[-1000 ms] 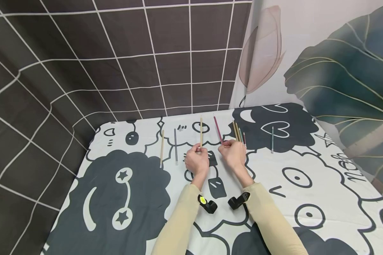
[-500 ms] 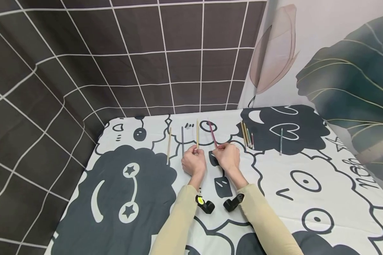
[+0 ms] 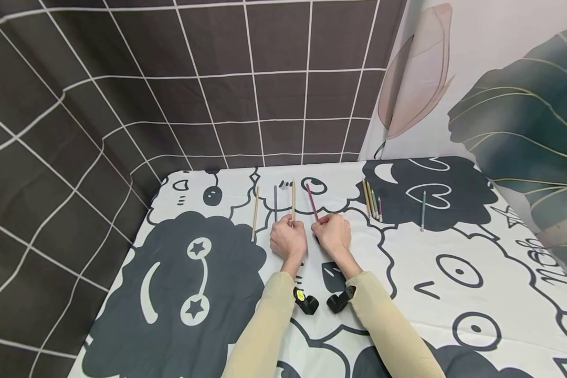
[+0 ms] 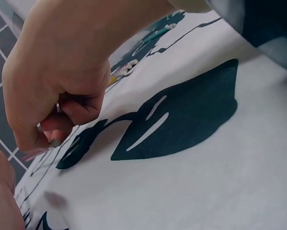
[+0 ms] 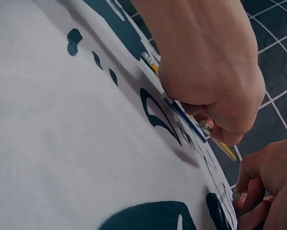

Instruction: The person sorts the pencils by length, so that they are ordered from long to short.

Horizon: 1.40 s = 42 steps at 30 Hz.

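Observation:
In the head view my left hand (image 3: 288, 239) pinches the near end of a yellow pencil (image 3: 293, 197) that points away from me. Close on its right, my right hand (image 3: 333, 233) grips a dark pink pencil (image 3: 312, 201) by its near end, its far tip leaning left. Part of a dark grey pencil (image 3: 275, 202) lies just left of the held yellow one, its near end hidden by my left hand. Another yellow pencil (image 3: 255, 212) lies further left. The right wrist view shows the held pencil's end (image 5: 204, 124) between the left fingers.
To the right, several pencils (image 3: 370, 199) lie side by side in a group. A teal pencil (image 3: 423, 210) lies apart beyond them. The cloth (image 3: 406, 325) has black-and-white cartoon prints, and a dark grid-patterned curtain (image 3: 227, 94) hangs behind the far edge.
My right hand has moved left, away from the pencil group, bringing the dark pink pencil nearer my left hand. My left hand has shifted toward the dark grey pencil. The head view has turned left.

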Motion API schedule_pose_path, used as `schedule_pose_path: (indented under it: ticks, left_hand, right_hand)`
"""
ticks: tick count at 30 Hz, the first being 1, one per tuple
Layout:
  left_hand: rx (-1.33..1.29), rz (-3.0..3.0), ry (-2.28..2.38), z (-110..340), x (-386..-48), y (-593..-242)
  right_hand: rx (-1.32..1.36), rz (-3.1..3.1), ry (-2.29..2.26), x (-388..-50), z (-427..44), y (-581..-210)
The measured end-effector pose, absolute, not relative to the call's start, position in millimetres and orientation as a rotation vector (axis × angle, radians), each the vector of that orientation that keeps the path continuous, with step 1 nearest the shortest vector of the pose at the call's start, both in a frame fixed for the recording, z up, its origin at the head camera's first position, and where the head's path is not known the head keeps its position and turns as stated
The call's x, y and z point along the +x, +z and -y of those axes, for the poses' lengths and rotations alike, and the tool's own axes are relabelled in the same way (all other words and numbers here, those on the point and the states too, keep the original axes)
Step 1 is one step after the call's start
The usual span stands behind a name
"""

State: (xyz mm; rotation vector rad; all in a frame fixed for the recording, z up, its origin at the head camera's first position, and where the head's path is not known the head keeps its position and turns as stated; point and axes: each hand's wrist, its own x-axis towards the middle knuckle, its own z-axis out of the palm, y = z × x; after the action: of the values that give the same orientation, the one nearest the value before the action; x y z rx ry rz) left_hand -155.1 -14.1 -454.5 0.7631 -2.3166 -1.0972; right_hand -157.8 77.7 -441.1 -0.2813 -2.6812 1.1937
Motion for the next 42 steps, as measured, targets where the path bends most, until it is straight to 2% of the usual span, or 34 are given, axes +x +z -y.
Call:
schedule_pose_path:
  ticks: [42]
  left_hand:
    - [0.647,2.55,-0.807,21.5,-163.4,-462.6]
  right_hand:
    - [-0.302,2.805,1.078,-171.8,-58.7,-447.7]
